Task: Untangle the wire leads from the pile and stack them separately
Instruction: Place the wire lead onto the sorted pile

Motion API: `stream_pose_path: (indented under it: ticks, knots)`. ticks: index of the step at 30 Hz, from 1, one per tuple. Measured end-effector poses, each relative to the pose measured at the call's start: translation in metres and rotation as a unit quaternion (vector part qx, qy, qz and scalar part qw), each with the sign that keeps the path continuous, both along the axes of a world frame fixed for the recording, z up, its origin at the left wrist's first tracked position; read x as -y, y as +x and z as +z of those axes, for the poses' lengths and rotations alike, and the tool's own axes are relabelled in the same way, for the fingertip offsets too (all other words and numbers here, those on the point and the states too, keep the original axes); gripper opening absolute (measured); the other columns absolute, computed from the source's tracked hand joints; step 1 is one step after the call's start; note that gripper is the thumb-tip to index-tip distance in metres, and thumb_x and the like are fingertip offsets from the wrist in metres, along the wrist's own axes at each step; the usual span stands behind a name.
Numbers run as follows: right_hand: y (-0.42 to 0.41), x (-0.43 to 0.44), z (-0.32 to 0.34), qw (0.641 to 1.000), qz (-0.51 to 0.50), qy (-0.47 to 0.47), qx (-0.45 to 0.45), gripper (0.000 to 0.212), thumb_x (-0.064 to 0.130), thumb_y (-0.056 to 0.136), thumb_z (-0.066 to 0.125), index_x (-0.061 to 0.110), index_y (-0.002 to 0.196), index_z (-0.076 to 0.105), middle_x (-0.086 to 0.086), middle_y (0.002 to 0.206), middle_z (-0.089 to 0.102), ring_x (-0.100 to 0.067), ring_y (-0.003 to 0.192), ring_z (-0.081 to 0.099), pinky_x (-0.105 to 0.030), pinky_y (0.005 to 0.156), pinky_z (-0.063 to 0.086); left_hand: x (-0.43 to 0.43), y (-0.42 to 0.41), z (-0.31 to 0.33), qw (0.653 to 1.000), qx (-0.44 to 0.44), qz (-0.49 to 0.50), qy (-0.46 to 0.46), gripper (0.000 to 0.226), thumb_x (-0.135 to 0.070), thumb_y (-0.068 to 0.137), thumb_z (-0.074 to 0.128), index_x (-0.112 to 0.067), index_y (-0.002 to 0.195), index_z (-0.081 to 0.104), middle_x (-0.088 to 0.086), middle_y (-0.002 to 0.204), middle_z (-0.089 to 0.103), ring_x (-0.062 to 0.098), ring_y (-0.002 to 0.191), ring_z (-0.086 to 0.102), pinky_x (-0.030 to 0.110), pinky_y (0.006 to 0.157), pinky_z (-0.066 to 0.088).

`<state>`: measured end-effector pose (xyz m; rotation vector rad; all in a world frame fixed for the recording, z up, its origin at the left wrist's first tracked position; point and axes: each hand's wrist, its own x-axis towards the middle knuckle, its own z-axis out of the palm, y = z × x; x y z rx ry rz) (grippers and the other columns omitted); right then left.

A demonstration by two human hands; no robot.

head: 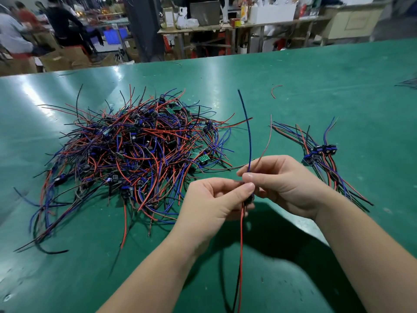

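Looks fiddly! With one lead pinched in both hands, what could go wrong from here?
1. Stray ends of the pile reach up to the left hand; the held lead could snag them and drag more along.
2. Its red tail hangs low and may catch.
3. The sorted stack lies fanned out; a careless drop by the right hand could tangle it.

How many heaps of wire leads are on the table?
2: tangled pile at left, small sorted stack at right. Dark wires at the far right edge may be a third.
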<state>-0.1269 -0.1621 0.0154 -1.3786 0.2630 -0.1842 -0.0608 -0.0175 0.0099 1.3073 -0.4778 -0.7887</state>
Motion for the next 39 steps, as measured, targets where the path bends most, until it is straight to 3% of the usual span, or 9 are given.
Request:
stream_pose_path:
  ticks: [4,12,17,23,27,30,33,37,39]
  knots:
    - [0.001,0.002,-0.001,1.000,-0.020,-0.014,-0.013,0.004,0.015,0.062,0.071,0.011,0.062,0.070,-0.004,0.057,0.062,-0.008,0.048,0.055,-0.014,0.047,0.043,-0.003,0.004,0.001,0.998,-0.002,-0.040,0.040,0.018,-0.021,0.059,0.077,-0.008,0.069,0.072,0.010,0.065,0.069,0.015,0.054,0.066,0.022,0.051,0.053]
    - [-0.001,0.034,0.000,0.968,-0.250,-0.006,-0.022,0.010,-0.004,0.083,0.063,0.003,0.076,0.066,-0.002,0.054,0.066,-0.009,0.050,0.064,-0.013,0.047,0.048,-0.005,-0.001,-0.005,0.979,0.034,-0.139,0.146,0.012,-0.011,0.073,0.080,-0.009,0.073,0.068,0.008,0.065,0.070,0.014,0.054,0.067,0.022,0.053,0.054]
    - [-0.002,0.038,-0.001,0.955,-0.293,0.026,-0.025,0.015,0.009,0.091,0.061,0.002,0.078,0.062,-0.004,0.049,0.062,-0.016,0.046,0.066,-0.016,0.039,0.046,-0.005,-0.001,-0.007,0.974,0.036,-0.149,0.166,0.019,-0.012,0.073,0.081,-0.005,0.082,0.066,0.007,0.066,0.070,0.016,0.056,0.067,0.024,0.057,0.054]
    - [0.001,0.034,0.001,0.952,-0.297,0.001,-0.076,0.035,0.029,0.103,0.036,0.000,0.099,0.056,-0.019,0.075,0.062,-0.024,0.045,0.065,-0.026,0.040,0.052,-0.005,0.006,-0.003,0.992,0.008,-0.038,0.121,0.019,-0.008,0.076,0.076,0.003,0.086,0.065,0.008,0.061,0.068,0.012,0.051,0.064,0.020,0.049,0.051]
    - [-0.001,0.015,0.002,0.972,-0.185,-0.145,-0.029,0.011,0.006,0.092,0.055,0.007,0.095,0.065,-0.014,0.079,0.061,-0.020,0.048,0.062,-0.025,0.045,0.050,-0.003,0.017,-0.001,0.994,-0.025,0.081,0.063,0.025,-0.014,0.073,0.075,0.003,0.090,0.067,0.008,0.067,0.070,0.013,0.057,0.068,0.019,0.049,0.051]
    - [-0.003,-0.004,-0.001,0.960,-0.023,-0.277,0.030,0.017,0.007,0.079,0.074,0.020,0.090,0.071,-0.005,0.080,0.066,-0.012,0.061,0.060,-0.022,0.057,0.048,-0.003,0.017,-0.002,0.995,-0.009,0.091,0.048,0.011,-0.017,0.077,0.072,-0.007,0.076,0.073,0.005,0.063,0.070,0.010,0.054,0.065,0.019,0.049,0.052]
    - [0.001,-0.011,-0.008,0.931,-0.040,-0.358,0.057,0.020,0.013,0.070,0.083,0.022,0.083,0.070,-0.002,0.076,0.066,-0.011,0.061,0.056,-0.026,0.060,0.046,-0.002,0.013,0.000,0.996,0.018,0.080,0.036,0.022,-0.015,0.086,0.065,-0.012,0.067,0.075,0.000,0.057,0.066,0.004,0.047,0.057,0.016,0.046,0.049]
    - [0.000,-0.006,-0.005,0.948,-0.068,-0.302,0.067,0.015,0.010,0.071,0.081,0.014,0.081,0.071,-0.017,0.076,0.070,-0.021,0.066,0.060,-0.047,0.068,0.052,-0.002,0.009,0.003,0.999,0.029,0.040,0.019,0.028,-0.014,0.094,0.055,-0.016,0.077,0.077,0.003,0.076,0.073,0.013,0.064,0.067,0.021,0.054,0.055]
    - [-0.001,0.000,-0.003,0.955,-0.086,-0.277,0.064,0.014,0.006,0.072,0.080,0.015,0.079,0.071,-0.016,0.075,0.071,-0.021,0.067,0.061,-0.045,0.069,0.052,-0.003,0.010,0.003,0.999,0.029,0.034,0.021,0.020,-0.015,0.095,0.054,-0.015,0.090,0.073,0.003,0.086,0.075,0.019,0.074,0.071,0.024,0.060,0.057]
